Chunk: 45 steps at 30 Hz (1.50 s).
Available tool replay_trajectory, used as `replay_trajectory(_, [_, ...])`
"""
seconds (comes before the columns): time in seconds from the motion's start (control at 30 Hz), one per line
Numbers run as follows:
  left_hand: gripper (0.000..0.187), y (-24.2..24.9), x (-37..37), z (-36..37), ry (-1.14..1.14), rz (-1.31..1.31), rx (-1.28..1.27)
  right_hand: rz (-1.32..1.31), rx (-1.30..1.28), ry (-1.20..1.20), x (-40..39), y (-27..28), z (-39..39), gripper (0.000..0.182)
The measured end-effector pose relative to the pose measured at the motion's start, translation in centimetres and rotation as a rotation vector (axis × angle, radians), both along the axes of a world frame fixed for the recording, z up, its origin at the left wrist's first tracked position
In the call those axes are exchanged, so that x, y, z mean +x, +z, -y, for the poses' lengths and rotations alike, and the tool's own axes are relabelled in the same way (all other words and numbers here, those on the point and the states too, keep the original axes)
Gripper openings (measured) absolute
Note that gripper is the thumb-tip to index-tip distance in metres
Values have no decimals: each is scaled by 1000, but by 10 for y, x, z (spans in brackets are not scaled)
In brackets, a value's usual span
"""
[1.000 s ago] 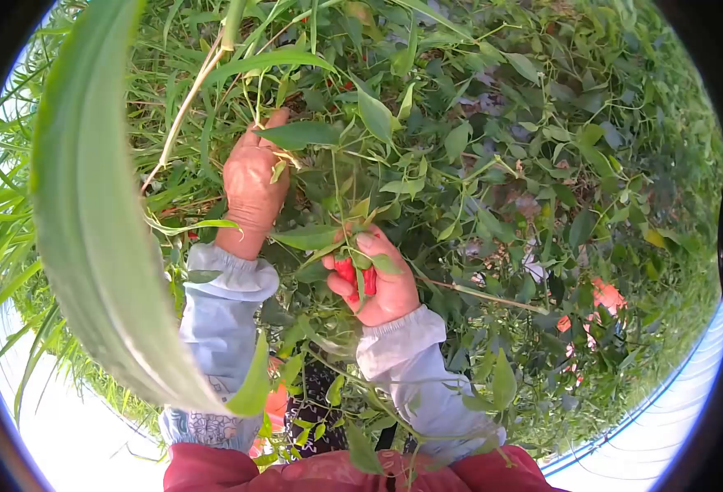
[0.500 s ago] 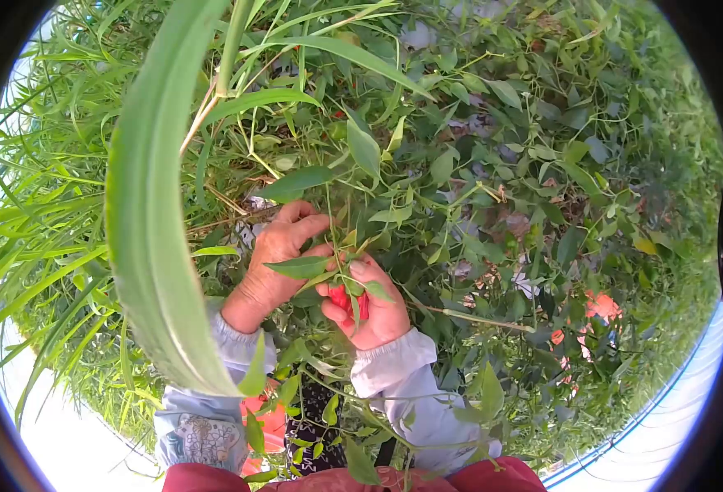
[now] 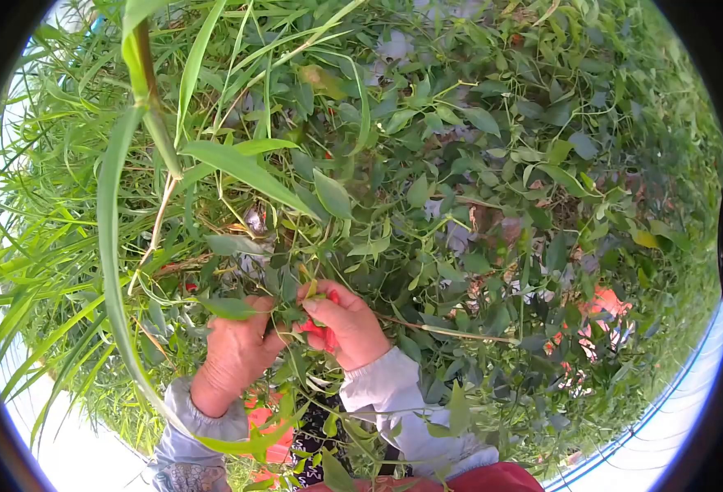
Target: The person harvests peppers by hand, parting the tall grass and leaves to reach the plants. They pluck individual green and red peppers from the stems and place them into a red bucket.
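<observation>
Red peppers (image 3: pixel 319 334) show between the fingers and palm of my right hand (image 3: pixel 346 326), whose thumb and forefinger are pressed together near a thin stem. Close beside it on the left, my left hand (image 3: pixel 237 348) has its fingers bent in among the leaves, back of the hand up. A green leaf (image 3: pixel 228 308) partly covers its fingertips, and whatever they hold is hidden. Leafy green stems of the plant (image 3: pixel 332 194) surround both hands.
A tall grass stalk with long blades (image 3: pixel 109 221) arches in front on the left, close to the left forearm. Dense foliage spreads ahead and right. A red-orange object (image 3: pixel 605 303) shows through leaves at right. Another red item (image 3: pixel 269 430) lies below, between the forearms.
Both hands have moved down and slightly left, nearer the body. The red peppers have moved along with my right hand. The large grass blade now appears narrower and farther left.
</observation>
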<state>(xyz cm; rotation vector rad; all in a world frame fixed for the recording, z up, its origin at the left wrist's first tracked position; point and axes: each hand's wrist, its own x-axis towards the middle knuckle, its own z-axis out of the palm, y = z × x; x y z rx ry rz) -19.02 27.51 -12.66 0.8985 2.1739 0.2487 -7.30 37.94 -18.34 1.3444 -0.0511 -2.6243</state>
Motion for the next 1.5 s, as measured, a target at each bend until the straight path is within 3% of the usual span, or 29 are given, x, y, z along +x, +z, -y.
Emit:
replay_trajectory(0.1, [28,5,0,-8,-146,-120,-14,-10,257,138,-2,-5,7,25])
replay_trajectory(0.13, [26,8,-2,-15,-191,-145,-23,-88,469,126,0,-13,16,30])
replay_trajectory(0.23, [22,13,-9,-28,-285,-124,-34,-125,506,194,3,-20,19,31])
replay_trajectory(0.27, [20,14,-13,-30,-325,-80,-33,-127,383,42,-5,-7,12,30])
replay_trajectory(0.3, [20,15,-14,-31,-330,-86,-36,-132,382,35,-3,-12,13,30])
replay_trajectory(0.37, [17,16,-16,-32,-226,5,57,-199,349,181,-5,-16,8,28])
replay_trajectory(0.4, [18,20,-17,-36,-297,-57,-24,-128,309,304,-3,-11,0,25])
replay_trajectory(0.43, [18,23,-15,-40,-301,-61,-27,-132,307,300,-4,-11,0,25])
replay_trajectory(0.5, [16,27,-11,-44,-411,-123,-98,-71,70,158,-6,-12,0,23])
replay_trajectory(0.57, [15,26,-7,-40,-383,-165,-23,-55,87,163,-5,-12,6,21])
replay_trajectory(0.67, [16,41,-4,-43,-377,-22,-101,32,138,169,-8,-14,-4,19])
replay_trajectory(0.73, [13,54,0,-42,-208,436,36,71,189,103,-9,-15,-2,19])
replay_trajectory(0.77, [13,57,-7,-43,-212,434,34,68,189,98,-4,-20,5,19])
replay_trajectory(0.83, [10,62,-32,-47,511,539,76,-99,155,-57,4,-27,20,28])
replay_trajectory(0.87, [11,62,-37,-68,601,474,258,-75,139,-31,2,-26,15,31])
replay_trajectory(0.9, [12,58,-42,-90,685,410,437,-80,135,-39,0,-27,18,31])
replay_trajectory(0.97, [14,40,-64,-121,325,183,221,-13,172,46,4,-35,26,31])
replay_trajectory(1.03, [14,-15,-73,-139,33,14,168,15,167,31,4,-35,30,31])
replay_trajectory(1.1, [20,-63,-84,-145,-172,-238,-37,-94,165,-121,7,-32,28,30])
replay_trajectory(1.27, [35,-108,-116,-141,-93,-526,-271,-83,172,-121,8,-36,34,30])
replay_trajectory(1.37, [46,-124,-134,-137,-157,-537,-342,-50,182,-88,6,-28,28,30])
replay_trajectory(1.43, [53,-137,-147,-144,-102,-448,-416,-60,195,-90,3,-26,27,29])
replay_trajectory(1.5, [56,-142,-155,-149,42,-297,-468,-45,295,57,4,-26,29,22])
